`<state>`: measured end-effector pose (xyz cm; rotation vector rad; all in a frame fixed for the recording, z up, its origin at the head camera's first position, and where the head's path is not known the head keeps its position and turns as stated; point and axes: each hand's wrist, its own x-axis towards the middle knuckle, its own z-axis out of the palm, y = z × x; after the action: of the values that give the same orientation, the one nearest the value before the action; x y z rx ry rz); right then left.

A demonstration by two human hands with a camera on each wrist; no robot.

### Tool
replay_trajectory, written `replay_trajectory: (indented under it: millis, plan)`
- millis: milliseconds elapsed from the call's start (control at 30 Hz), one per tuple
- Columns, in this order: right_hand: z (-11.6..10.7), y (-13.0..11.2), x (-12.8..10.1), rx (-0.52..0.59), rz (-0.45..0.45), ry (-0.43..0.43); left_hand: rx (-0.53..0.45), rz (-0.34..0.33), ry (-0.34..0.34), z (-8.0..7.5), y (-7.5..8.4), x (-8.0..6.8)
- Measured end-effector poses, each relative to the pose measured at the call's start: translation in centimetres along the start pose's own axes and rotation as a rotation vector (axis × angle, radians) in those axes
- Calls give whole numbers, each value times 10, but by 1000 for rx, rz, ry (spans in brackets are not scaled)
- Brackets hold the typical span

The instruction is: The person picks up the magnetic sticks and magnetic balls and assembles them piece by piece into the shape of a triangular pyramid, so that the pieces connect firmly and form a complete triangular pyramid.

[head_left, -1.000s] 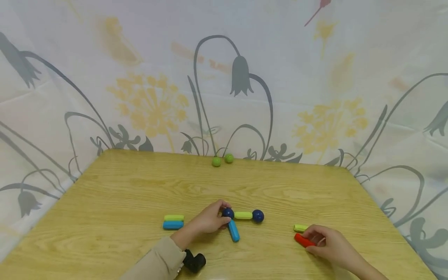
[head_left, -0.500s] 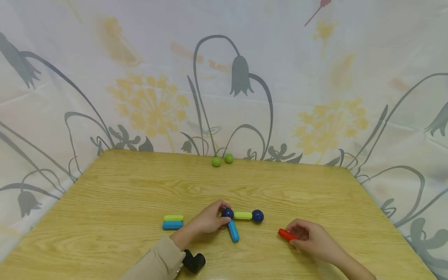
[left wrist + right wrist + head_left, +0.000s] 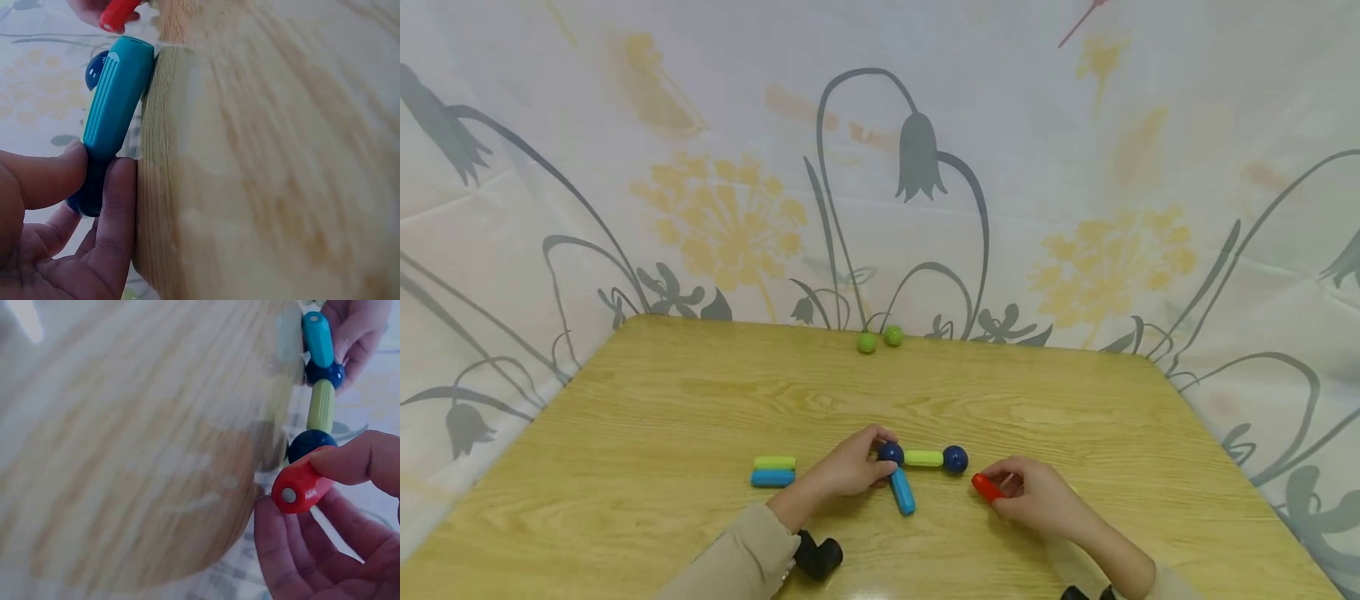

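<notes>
My left hand (image 3: 852,465) grips a dark blue ball (image 3: 891,453) between thumb and fingers at the middle of the table. From that ball a blue magnetic stick (image 3: 902,491) extends towards me, and a yellow-green stick (image 3: 923,458) runs right to a second dark blue ball (image 3: 955,459). My right hand (image 3: 1037,497) pinches a red magnetic stick (image 3: 987,487) just right of and nearer than the second ball. In the right wrist view a round silvery spot shows on the end of the red stick (image 3: 300,486), which overlaps the second ball there.
A yellow-green stick (image 3: 775,462) and a blue stick (image 3: 772,478) lie side by side left of my left hand. Two green balls (image 3: 867,342) sit at the table's far edge, before a flower-printed cloth (image 3: 737,150). A black device (image 3: 822,558) is at my left wrist.
My right hand has carried the red stick leftwards, close to the second dark blue ball. The yellow-green stick formerly beside that hand no longer shows. My left hand has kept its hold.
</notes>
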<state>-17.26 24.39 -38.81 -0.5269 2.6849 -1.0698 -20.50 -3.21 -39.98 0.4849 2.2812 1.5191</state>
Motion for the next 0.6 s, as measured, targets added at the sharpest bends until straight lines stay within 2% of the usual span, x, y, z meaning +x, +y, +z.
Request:
replay_trajectory:
  millis: [133,433,533,600]
  plan:
    - [3,-5,8,36,36,-6,-8,4,1,-1,0,1]
    - [6,-4,20,95,52,-16,-21,4,-5,-1,-2,1]
    - [7,-4,21,107,50,-18,0,6,0,-1,-1,0]
    - [7,-5,22,113,59,-17,52,9,10,-1,-1,-1]
